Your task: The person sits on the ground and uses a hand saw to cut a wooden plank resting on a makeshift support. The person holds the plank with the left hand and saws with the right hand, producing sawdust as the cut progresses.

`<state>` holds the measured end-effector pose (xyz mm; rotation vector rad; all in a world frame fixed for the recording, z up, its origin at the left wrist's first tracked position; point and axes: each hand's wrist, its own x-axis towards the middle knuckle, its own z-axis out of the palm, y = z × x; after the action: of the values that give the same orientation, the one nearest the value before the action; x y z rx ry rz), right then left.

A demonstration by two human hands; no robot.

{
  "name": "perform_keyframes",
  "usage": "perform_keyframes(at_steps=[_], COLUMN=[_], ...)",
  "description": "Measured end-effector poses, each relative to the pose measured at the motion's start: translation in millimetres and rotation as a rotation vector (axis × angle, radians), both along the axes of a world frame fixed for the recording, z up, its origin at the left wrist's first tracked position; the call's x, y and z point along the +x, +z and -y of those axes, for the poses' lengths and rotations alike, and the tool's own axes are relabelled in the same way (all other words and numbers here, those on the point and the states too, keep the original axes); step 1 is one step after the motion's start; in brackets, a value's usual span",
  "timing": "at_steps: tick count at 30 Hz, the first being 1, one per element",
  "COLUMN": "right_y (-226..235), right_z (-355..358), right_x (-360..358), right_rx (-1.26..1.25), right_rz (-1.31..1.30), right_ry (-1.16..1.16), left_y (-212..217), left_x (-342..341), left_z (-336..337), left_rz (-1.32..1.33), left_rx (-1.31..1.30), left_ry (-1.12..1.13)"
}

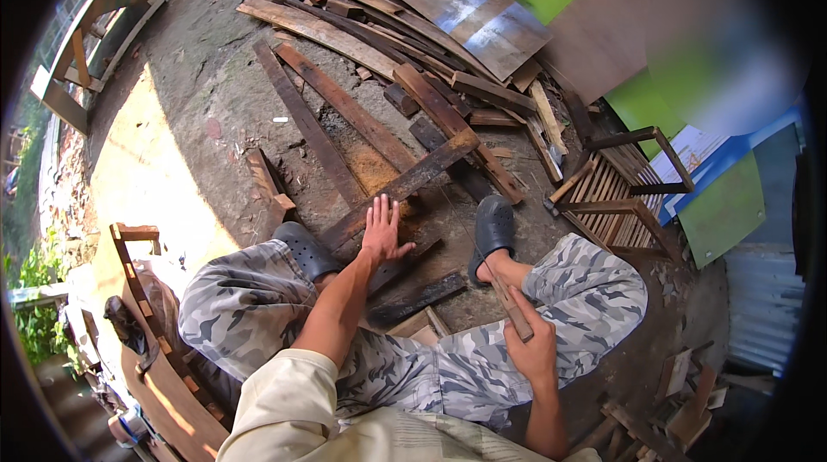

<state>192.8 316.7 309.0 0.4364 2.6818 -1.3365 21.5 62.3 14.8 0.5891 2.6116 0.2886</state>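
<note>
My left hand (pixel 382 228) lies flat with fingers spread on a dark wooden beam (pixel 424 171), which runs diagonally across the ends of longer planks. My right hand (pixel 532 343) is wrapped around the wooden handle of what looks like a saw (pixel 514 311), held over my right thigh. Its thin blade shows nearly edge-on, slanting up past my right shoe toward the beam. Two long planks (pixel 345 109) stretch away from the beam on the ground. Orange sawdust (pixel 370 167) lies between them. Where the blade's tip ends is hard to make out.
My dark clogs (pixel 494 234) stand on either side of the work. Charred-looking wood offcuts (pixel 418 298) lie between my legs. A pile of boards (pixel 345 44) fills the far side. A slatted wooden frame (pixel 616 195) stands at right, a curved wooden piece (pixel 159 341) at left.
</note>
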Motion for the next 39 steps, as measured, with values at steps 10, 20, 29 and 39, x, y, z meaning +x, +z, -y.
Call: perform_keyframes(at_steps=[10, 20, 29, 39], right_y=[-26, -46, -55, -54], right_z=[-1, 30, 56, 59], right_x=[2, -28, -41, -46], right_rx=[-0.092, -0.162, -0.218, -0.329], right_rz=[-0.038, -0.087, -0.056, -0.003], right_ry=[-0.039, 0.030, 0.047, 0.153], left_y=[-7, 11, 0, 51], left_x=[17, 12, 49, 34], left_z=[-4, 14, 2, 39], left_rz=[-0.180, 0.130, 0.282, 0.112], left_rx=[0.149, -0.276, -0.041, -0.115], left_ry=[0.040, -0.051, -0.004, 0.463])
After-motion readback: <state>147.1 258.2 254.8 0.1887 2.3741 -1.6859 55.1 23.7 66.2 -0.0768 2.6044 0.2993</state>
